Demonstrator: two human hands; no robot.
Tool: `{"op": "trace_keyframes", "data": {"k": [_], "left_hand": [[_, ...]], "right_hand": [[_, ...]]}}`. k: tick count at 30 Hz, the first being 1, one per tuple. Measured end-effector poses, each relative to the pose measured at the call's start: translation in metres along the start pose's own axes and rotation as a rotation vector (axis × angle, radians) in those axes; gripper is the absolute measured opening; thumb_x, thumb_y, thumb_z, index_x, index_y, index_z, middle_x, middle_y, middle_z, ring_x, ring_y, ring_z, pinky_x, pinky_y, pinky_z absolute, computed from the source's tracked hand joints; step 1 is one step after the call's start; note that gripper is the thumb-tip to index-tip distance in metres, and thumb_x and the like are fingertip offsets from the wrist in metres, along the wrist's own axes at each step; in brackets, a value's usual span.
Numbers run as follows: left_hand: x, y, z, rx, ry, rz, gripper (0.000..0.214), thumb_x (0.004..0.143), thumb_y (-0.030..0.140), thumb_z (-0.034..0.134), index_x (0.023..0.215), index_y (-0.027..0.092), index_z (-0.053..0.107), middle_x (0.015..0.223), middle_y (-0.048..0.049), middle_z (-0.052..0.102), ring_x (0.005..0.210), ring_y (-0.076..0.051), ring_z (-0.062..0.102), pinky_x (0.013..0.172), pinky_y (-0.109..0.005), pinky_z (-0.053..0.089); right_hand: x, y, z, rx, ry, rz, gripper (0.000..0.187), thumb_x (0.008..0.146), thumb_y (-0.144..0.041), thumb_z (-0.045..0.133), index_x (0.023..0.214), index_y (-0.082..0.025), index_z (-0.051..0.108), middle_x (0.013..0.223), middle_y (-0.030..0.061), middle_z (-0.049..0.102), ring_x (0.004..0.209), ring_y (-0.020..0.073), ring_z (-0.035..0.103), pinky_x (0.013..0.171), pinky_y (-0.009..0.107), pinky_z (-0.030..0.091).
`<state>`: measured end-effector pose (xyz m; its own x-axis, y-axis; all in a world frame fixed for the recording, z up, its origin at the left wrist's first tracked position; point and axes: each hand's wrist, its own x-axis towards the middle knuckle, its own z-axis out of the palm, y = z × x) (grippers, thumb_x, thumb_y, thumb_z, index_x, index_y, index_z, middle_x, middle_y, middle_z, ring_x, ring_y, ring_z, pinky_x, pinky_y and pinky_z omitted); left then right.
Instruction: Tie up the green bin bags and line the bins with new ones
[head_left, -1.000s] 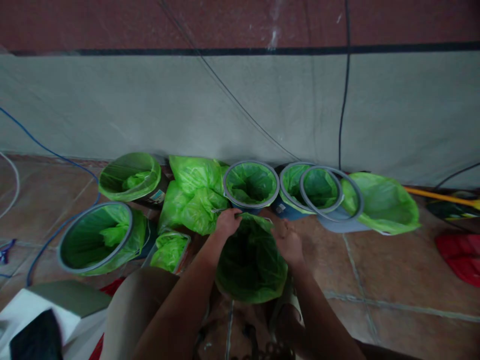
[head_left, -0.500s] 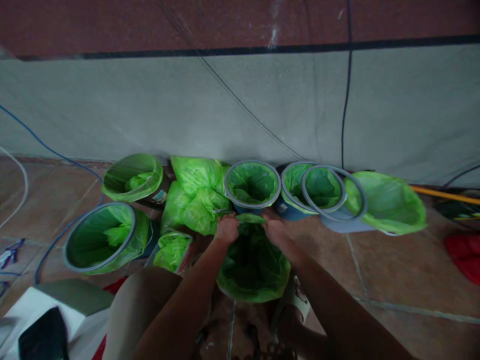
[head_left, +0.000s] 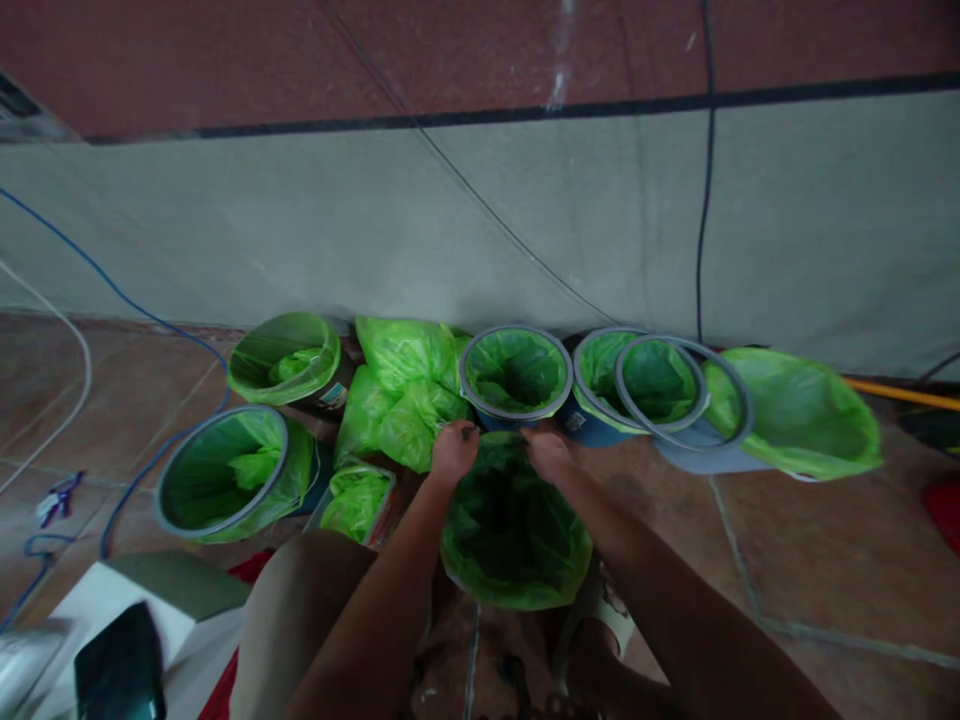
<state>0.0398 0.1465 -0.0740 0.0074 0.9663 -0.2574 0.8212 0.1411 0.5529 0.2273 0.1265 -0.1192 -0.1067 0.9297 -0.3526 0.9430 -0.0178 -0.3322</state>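
Observation:
A bin lined with a green plastic bag (head_left: 517, 570) stands between my legs, its opening towards me and its inside dark. At the left of its far rim is my left hand (head_left: 454, 450), closed with the fingers curled at the bag's edge. My right hand (head_left: 549, 455) is closed on the same edge at the far right. Just beyond my hands stands a blue bin with a grey ring (head_left: 516, 412) over its green liner. Full green bags (head_left: 409, 385) lie to the left of it, close to my left hand.
Right along the wall are another lined bin (head_left: 600, 420), a loose grey ring (head_left: 742, 405) and a bin with a spread liner (head_left: 817, 415). Left are two lined bins (head_left: 169, 520) (head_left: 330, 395), a small box of green bags (head_left: 386, 505), a blue cable (head_left: 124, 510) and a phone (head_left: 120, 665).
The whole view has shifted slightly, so things sit further right. My hands stay at the far rim of the bin, the left fingers a little more curled.

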Motion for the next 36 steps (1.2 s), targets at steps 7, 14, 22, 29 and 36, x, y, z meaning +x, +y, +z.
{"op": "trace_keyframes", "data": {"k": [7, 14, 22, 29, 36], "left_hand": [[0.004, -0.007, -0.009, -0.037, 0.058, -0.072, 0.029, 0.091, 0.022, 0.050, 0.113, 0.016, 0.069, 0.110, -0.0085, 0.074, 0.100, -0.017, 0.068, 0.088, -0.025, 0.050], [0.022, 0.020, 0.003, 0.089, 0.005, 0.099, 0.028, 0.095, 0.026, 0.046, 0.108, 0.021, 0.070, 0.110, -0.0053, 0.073, 0.100, -0.016, 0.067, 0.089, -0.025, 0.049], [0.027, 0.048, 0.025, 0.311, -0.091, 0.273, 0.036, 0.097, 0.037, 0.041, 0.104, 0.020, 0.072, 0.107, -0.0093, 0.071, 0.102, -0.021, 0.065, 0.090, -0.031, 0.049], [0.018, 0.033, 0.036, 0.376, -0.151, 0.370, 0.027, 0.095, 0.033, 0.048, 0.107, 0.020, 0.068, 0.109, -0.0085, 0.069, 0.101, -0.020, 0.064, 0.091, -0.030, 0.049], [0.014, 0.008, 0.034, 0.378, -0.167, 0.345, 0.024, 0.090, 0.020, 0.052, 0.112, 0.018, 0.062, 0.115, -0.0085, 0.067, 0.107, -0.019, 0.063, 0.095, -0.029, 0.048]], "right_hand": [[-0.056, 0.027, 0.025, 0.174, 0.228, 0.367, 0.034, 0.094, -0.030, 0.044, 0.119, -0.020, 0.064, 0.102, 0.0111, 0.073, 0.092, 0.0222, 0.069, 0.076, 0.029, 0.050], [-0.102, 0.032, 0.040, 0.310, 0.299, 0.580, 0.059, 0.084, -0.043, 0.057, 0.131, -0.008, 0.052, 0.106, 0.0222, 0.071, 0.097, 0.0330, 0.069, 0.076, 0.038, 0.053], [-0.043, 0.046, -0.021, 0.336, 0.456, 0.330, 0.047, 0.099, -0.040, 0.029, 0.117, -0.015, 0.064, 0.115, 0.0152, 0.070, 0.109, 0.0248, 0.065, 0.093, 0.034, 0.048], [-0.035, 0.041, 0.011, 0.180, 0.263, 0.127, 0.032, 0.095, -0.030, 0.043, 0.116, -0.019, 0.064, 0.112, 0.0097, 0.072, 0.101, 0.0215, 0.066, 0.091, 0.030, 0.047], [-0.039, 0.037, 0.011, 0.317, 0.223, 0.190, 0.035, 0.090, -0.027, 0.052, 0.122, -0.018, 0.061, 0.110, 0.0116, 0.072, 0.102, 0.0236, 0.066, 0.091, 0.032, 0.047]]}}
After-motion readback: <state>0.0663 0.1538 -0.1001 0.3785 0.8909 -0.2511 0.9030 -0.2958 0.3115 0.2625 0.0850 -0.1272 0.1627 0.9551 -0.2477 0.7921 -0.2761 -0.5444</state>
